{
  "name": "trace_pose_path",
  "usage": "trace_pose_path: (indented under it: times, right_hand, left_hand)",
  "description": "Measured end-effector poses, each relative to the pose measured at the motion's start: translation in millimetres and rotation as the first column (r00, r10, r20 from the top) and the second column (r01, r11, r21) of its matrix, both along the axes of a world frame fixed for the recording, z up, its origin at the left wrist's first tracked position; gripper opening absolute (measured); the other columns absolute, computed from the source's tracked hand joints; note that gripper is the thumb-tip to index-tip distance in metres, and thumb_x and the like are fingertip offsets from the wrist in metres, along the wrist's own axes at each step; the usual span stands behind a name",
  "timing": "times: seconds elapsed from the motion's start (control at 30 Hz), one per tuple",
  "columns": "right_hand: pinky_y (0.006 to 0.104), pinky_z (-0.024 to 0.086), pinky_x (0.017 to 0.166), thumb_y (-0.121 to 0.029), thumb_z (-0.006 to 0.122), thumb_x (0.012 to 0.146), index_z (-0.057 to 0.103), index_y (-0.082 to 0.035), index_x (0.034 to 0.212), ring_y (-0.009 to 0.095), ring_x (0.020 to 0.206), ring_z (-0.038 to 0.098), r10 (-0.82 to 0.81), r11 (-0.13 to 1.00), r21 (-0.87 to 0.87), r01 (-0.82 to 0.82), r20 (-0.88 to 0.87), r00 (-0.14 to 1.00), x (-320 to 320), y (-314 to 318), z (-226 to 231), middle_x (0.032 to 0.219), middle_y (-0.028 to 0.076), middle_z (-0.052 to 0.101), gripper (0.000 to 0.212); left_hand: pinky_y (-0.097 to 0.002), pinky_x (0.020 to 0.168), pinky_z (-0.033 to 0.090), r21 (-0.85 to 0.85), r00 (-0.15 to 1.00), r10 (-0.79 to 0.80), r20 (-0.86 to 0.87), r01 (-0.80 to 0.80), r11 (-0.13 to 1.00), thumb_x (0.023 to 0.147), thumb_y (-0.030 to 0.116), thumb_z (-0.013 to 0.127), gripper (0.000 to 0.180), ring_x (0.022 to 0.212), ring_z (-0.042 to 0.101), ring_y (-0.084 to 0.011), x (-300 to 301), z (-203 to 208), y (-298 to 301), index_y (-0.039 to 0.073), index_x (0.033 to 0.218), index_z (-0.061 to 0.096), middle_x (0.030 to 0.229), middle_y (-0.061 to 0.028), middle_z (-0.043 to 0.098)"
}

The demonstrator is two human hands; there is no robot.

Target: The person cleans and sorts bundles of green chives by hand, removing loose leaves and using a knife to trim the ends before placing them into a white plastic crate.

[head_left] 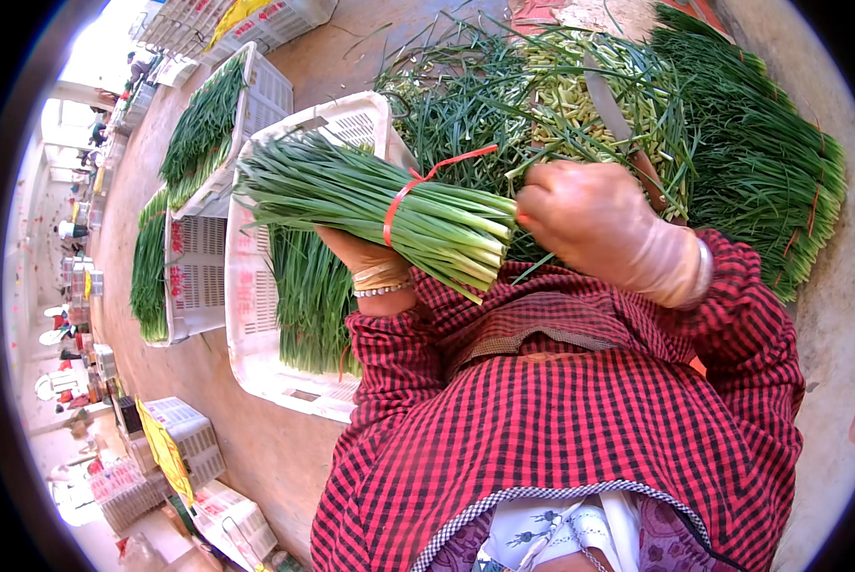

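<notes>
A thick bundle of green chives (370, 195), bound by a red band (396, 210), lies across the middle, cut ends pointing right. My left hand (366, 255) grips it from underneath; bracelets show on that wrist. My right hand (594, 224), in a thin clear glove, is closed at the cut ends and holds a long knife (610, 110) whose blade points up and away over the loose greens.
A white plastic crate (256, 357) holding chives sits under the bundle, with two more crates (194, 276) of chives to its left. Loose chives (752, 153) are heaped on the floor ahead and right. More crates (175, 429) and distant people line the left.
</notes>
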State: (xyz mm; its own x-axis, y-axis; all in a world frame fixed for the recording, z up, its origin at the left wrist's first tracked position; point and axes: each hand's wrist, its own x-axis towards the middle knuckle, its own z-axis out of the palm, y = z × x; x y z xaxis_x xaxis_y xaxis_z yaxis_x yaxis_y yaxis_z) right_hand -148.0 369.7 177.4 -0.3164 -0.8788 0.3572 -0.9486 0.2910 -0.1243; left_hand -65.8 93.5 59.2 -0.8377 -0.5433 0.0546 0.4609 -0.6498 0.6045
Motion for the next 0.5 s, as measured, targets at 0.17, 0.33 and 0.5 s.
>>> trace_pose_path:
  times: [0.17, 0.33, 0.5]
  right_hand:
    - [0.0363, 0.052, 0.067, -0.019, 0.066, 0.088, 0.064, -0.006, 0.088, 0.029, 0.074, 0.065, -0.267, 0.957, -0.016, 0.289, 0.342, 0.901, -49, 99, -37, 0.084, 0.01, 0.062, 0.013]
    - [0.0362, 0.051, 0.089, -0.029, 0.071, 0.086, 0.057, -0.004, 0.125, 0.027, 0.105, 0.066, -0.566, 0.823, 0.166, 0.543, 0.321, 0.76, -66, 144, -61, 0.115, 0.016, 0.063, 0.049]
    - [0.036, 0.022, 0.12, -0.052, 0.077, 0.078, 0.016, 0.013, 0.149, 0.041, 0.145, 0.027, -0.081, 0.979, -0.1, 0.177, 0.607, 0.79, -31, 13, -25, 0.152, 0.035, 0.027, 0.114]
  left_hand:
    - [-0.0474, 0.103, 0.046, 0.097, 0.982, 0.19, 0.01, -0.19, 0.977, 0.099, 0.043, 0.045, 0.051, 0.114, 0.059, -0.0301, 8, 9, -24, 0.003, 0.127, 0.057, 0.126, -0.0135, 0.062]
    - [-0.0468, 0.096, 0.052, 0.052, 0.993, 0.121, -0.007, -0.121, 0.991, 0.099, 0.041, 0.046, 0.048, 0.108, 0.063, -0.0298, -4, 21, -19, 0.003, 0.126, 0.058, 0.122, -0.0136, 0.064]
    - [-0.0421, 0.091, 0.054, -0.142, 0.979, 0.176, 0.1, -0.161, 0.977, 0.098, 0.033, 0.056, 0.043, 0.103, 0.065, -0.0268, -40, 35, 42, 0.0, 0.128, 0.055, 0.12, -0.0126, 0.064]
